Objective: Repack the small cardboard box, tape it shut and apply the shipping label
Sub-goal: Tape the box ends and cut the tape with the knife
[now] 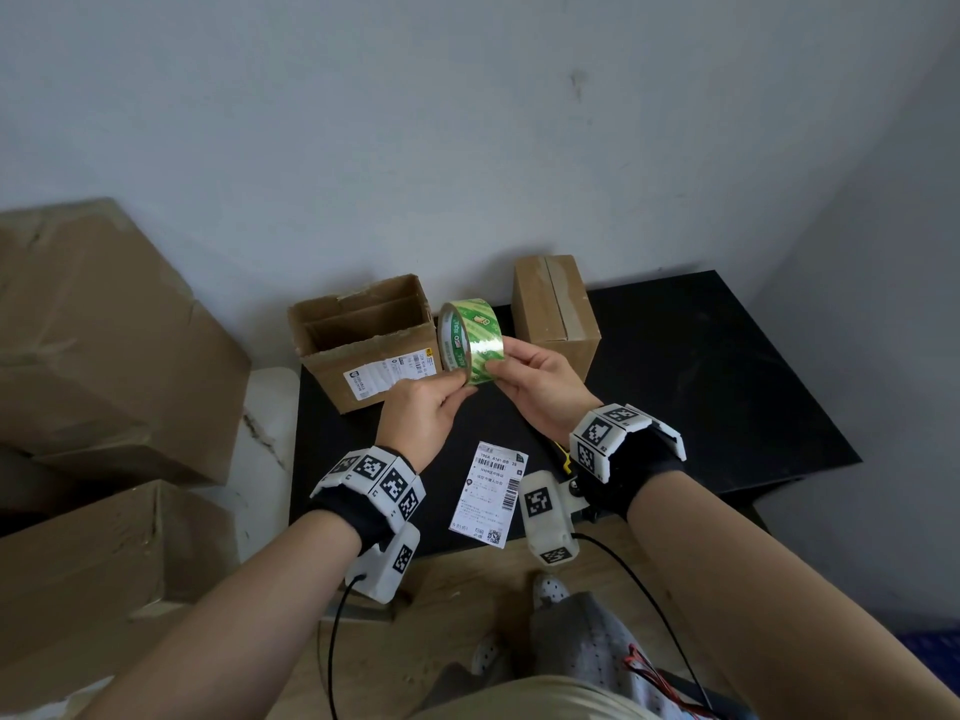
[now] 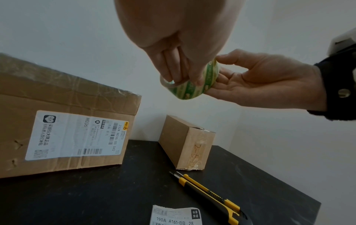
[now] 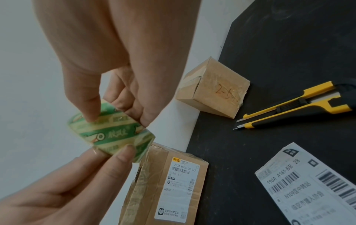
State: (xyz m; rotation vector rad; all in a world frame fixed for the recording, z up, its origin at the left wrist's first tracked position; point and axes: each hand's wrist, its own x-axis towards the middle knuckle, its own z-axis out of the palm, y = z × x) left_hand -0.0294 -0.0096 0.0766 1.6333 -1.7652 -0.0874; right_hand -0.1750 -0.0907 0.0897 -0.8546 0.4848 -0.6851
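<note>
A green-printed tape roll (image 1: 470,345) is held in the air above the black table, between both hands. My left hand (image 1: 441,402) pinches its near rim, with fingers (image 2: 169,71) reaching into the core. My right hand (image 1: 530,371) grips the roll's outer band (image 3: 111,132), thumb on one side and fingers on the other. A small closed cardboard box (image 1: 558,314), marked "2-5" (image 3: 223,91), stands at the back by the wall. The loose shipping label (image 1: 488,493) lies flat near the table's front edge.
An open, larger box (image 1: 363,340) with an old label stands at the back left of the black table (image 1: 727,407). A yellow-and-black utility knife (image 2: 208,193) lies right of the shipping label. Big cardboard boxes (image 1: 104,330) are stacked at the left.
</note>
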